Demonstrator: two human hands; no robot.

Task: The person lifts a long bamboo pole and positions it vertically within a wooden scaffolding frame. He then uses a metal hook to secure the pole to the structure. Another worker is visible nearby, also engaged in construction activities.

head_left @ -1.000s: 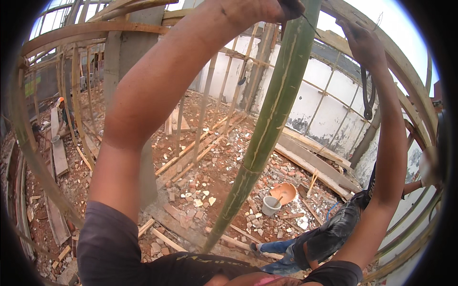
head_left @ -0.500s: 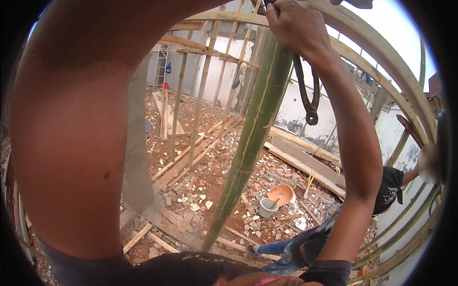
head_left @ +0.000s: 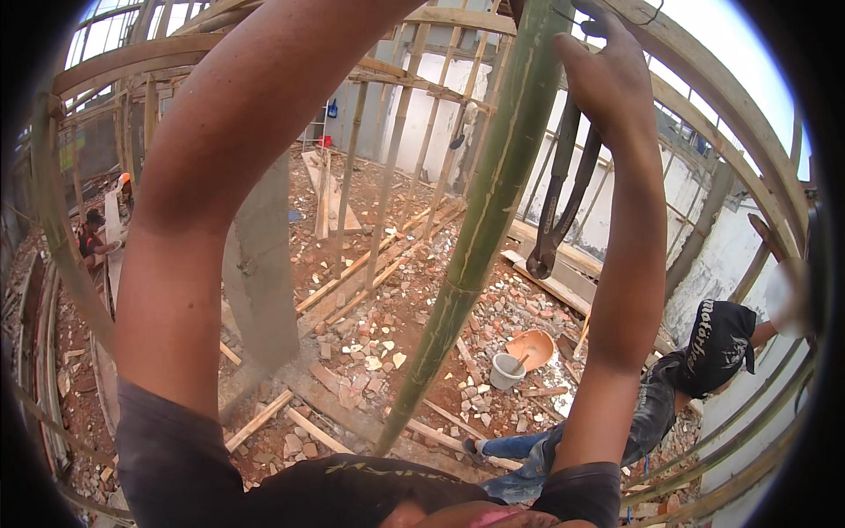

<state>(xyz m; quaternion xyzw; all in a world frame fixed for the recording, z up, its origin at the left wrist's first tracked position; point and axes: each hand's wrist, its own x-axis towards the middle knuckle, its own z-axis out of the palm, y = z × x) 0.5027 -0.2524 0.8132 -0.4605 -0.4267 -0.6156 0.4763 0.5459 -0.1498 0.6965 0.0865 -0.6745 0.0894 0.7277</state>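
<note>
A thick green bamboo pole [head_left: 493, 194] slants from the top of the head view down to the rubble floor in front of me. Just right of its upper end is my right hand [head_left: 607, 79], its thumb close to the pole. Dark metal pincers [head_left: 556, 189] hang jaws-down from this hand, their handles held against the palm. Thin dark wire [head_left: 653, 14] curls by my fingers at the timber beam. My left arm [head_left: 211, 194] reaches up past the top edge, so the left hand is out of view.
Wooden beams [head_left: 731, 79] curve overhead at the right. A grey concrete column [head_left: 260, 273] stands left of the pole. Below lie a grey bucket [head_left: 507, 372], an orange basin [head_left: 532, 347] and loose planks. A person in a black headscarf [head_left: 717, 339] works at lower right; others sit far left.
My right hand has come down and right, with the pincers lower. The left arm has swung aside, baring the left of the site. The view has shifted slightly.
</note>
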